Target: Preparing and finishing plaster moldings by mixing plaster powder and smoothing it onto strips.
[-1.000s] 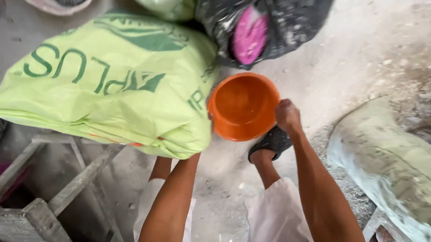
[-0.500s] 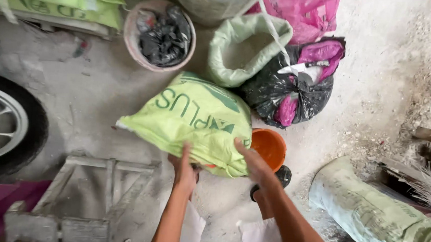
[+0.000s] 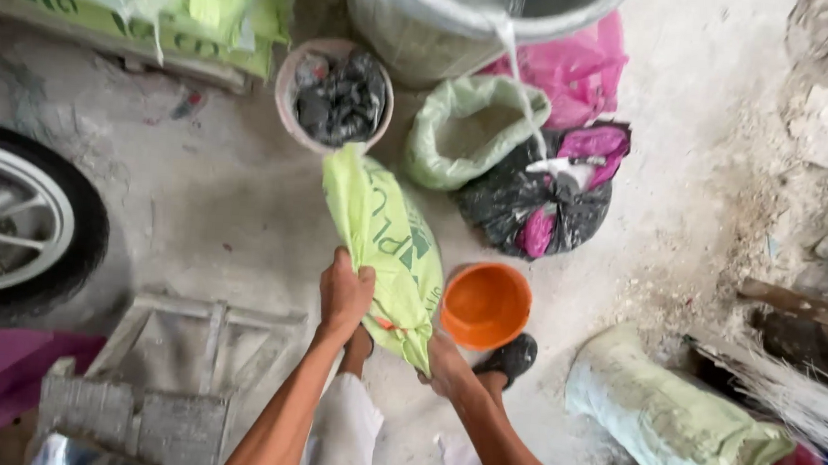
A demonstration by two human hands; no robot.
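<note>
Under me is a rough grey concrete floor (image 3: 196, 200), dusty and strewn with pale grit and rubble toward my right. A wheel with a black tyre and silver spokes (image 3: 12, 222) stands at my left above a worn wooden frame (image 3: 196, 344). Daylight falls evenly, and a big grey metal tub (image 3: 446, 24) sits ahead.

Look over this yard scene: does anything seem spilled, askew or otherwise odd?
Pale powder or dust is strewn over the concrete floor on the right, near the black bag. The green sack hangs tilted, gripped by the left hand and right hand, beside the orange bowl.
</note>
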